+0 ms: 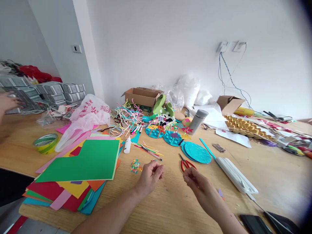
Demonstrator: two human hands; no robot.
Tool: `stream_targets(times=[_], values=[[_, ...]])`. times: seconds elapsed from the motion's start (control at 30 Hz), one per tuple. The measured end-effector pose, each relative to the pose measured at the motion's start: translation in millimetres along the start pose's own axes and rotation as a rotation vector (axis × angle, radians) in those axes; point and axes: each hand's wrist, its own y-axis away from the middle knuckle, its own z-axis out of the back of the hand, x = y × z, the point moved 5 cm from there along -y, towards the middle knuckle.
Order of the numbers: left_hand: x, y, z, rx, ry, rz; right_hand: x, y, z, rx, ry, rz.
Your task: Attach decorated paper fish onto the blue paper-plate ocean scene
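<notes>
Above the middle of the wooden table [168, 201], my left hand [149, 178] is closed, thumb pressed on curled fingers. Anything inside it is too small or hidden to make out. Small coloured paper bits [136, 165] lie just to its left. My right hand [198, 186] is also closed in a pinch, and I cannot make out anything between its fingertips. Directly beyond it lie red-handled scissors [185, 164]. Thin coloured sticks [149, 151] and a small white bottle [127, 145] lie farther back. Blue painted discs [198, 152] rest behind the scissors.
Coloured foam or paper sheets [97, 161] pile up at left, near a tape roll [46, 143] and plastic bag [85, 113]. A power strip [236, 175] lies at right. A grey bottle [198, 122] leans behind the discs. Another person's hand [8, 102] is at far left.
</notes>
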Motion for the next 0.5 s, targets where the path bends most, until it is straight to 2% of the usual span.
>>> stream_targets(times=[0.07,0.17,0.27,0.37,0.43,0.5], values=[[0,3,-3.5,0.038,-0.098,-0.051,0,-4,13,-0.024,-0.023,0.028],[-6,10,-9.5,0.078,-0.335,-0.261,10,-17,41,-0.067,-0.017,0.075],[-11,17,-15.5,0.074,-0.510,-0.479,37,-47,82,-0.119,-0.003,0.192],[-11,24,-22.9,0.081,-0.578,-0.598,78,-99,123,-0.181,-0.011,0.285],[-8,28,-28.0,0.095,-0.593,-0.631,107,-146,140,-0.130,0.066,0.328],[0,29,-30.7,0.100,-0.586,-0.636,131,-201,151,-0.114,0.244,0.345]])
